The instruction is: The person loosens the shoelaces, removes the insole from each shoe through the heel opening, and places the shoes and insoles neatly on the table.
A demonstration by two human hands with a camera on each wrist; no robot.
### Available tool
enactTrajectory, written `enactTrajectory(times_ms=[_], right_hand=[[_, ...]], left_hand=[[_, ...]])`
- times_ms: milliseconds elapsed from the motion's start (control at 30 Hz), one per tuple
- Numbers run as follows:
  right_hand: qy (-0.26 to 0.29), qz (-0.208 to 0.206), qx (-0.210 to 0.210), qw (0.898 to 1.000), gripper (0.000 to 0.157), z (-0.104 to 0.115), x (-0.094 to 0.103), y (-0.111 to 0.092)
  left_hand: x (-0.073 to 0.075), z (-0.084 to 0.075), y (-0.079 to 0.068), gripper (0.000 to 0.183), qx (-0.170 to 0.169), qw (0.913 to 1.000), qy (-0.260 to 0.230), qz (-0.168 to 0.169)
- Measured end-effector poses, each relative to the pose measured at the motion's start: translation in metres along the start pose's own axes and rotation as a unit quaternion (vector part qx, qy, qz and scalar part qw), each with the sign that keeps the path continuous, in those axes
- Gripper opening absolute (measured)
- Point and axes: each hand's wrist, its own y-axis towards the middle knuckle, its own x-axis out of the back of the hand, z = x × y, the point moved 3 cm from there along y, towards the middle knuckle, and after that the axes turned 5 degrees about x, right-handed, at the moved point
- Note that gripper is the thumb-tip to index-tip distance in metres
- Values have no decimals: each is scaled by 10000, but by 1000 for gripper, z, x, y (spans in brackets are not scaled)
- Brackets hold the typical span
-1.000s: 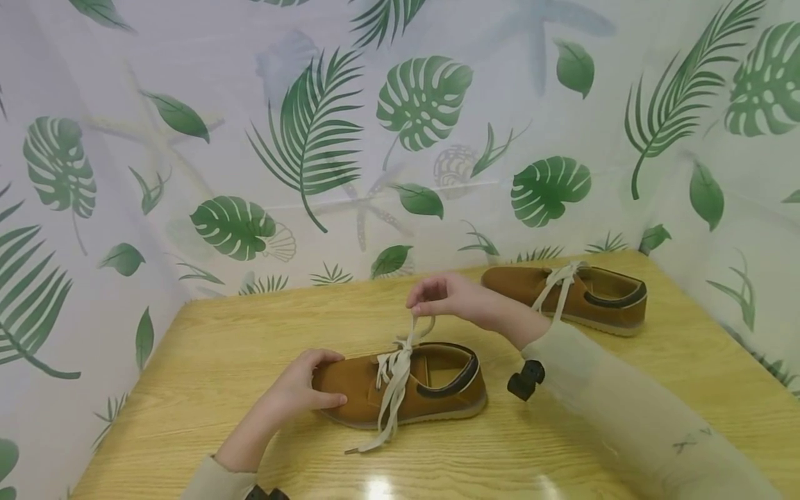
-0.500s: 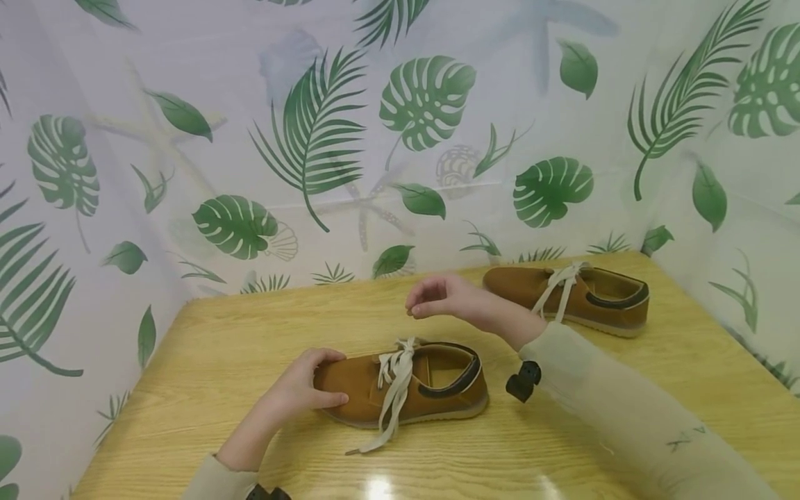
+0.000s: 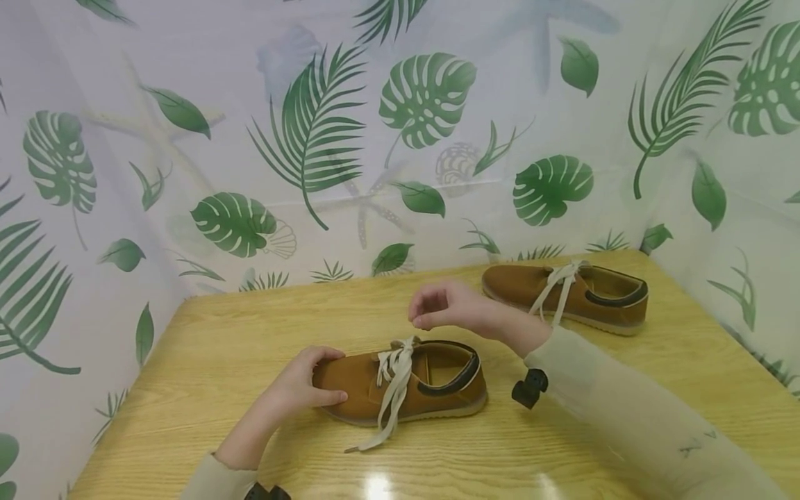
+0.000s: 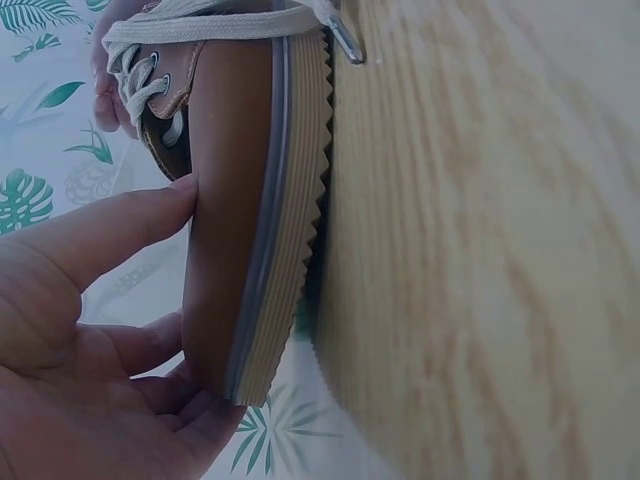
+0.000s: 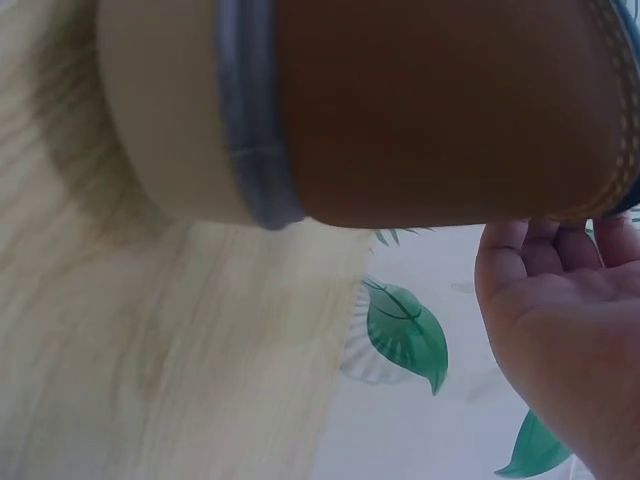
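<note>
A brown lace-up shoe (image 3: 362,378) stands upright on the wooden table, its toe pointing left. My left hand (image 3: 298,384) grips the toe, thumb on the near side and fingers round the far side. The left wrist view shows that thumb against the leather above the ridged sole (image 4: 285,190). Off-white laces (image 3: 394,399) are crossed at the throat, and one end trails down the near side onto the table. Just above the knot hovers my right hand (image 3: 455,309), fingers loosely curled with nothing between them. In the right wrist view the heel (image 5: 420,110) hides its fingertips.
A matching brown shoe (image 3: 525,281) stands at the back right, laces hanging over its near side, behind my right forearm. The wooden table (image 3: 231,333) ends at a white leaf-print sheet (image 3: 337,257) along the back and sides.
My right hand was pinching a raised lace end a second ago and has let it drop behind the knot. It has since sunk slightly. The left hand and shoe stay put.
</note>
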Motion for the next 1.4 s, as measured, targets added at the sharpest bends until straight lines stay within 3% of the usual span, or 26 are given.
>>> enactTrajectory(times_ms=[267, 633, 1067, 1400], right_hand=[[-317, 431, -115, 9985, 8, -9, -6, -5], [-699, 316, -255, 9967, 23, -15, -8, -6], [-358, 553, -195, 9976, 31, -11, -17, -1], [-343, 311, -404, 9981, 10, -16, -22, 7]], left_hand=[[0, 1, 1, 60, 62, 10000, 31, 2], [0, 3, 1, 61, 98, 9999, -44, 7], [-2, 4, 2, 62, 68, 10000, -56, 26], [-1, 3, 0, 62, 16, 10000, -31, 20]])
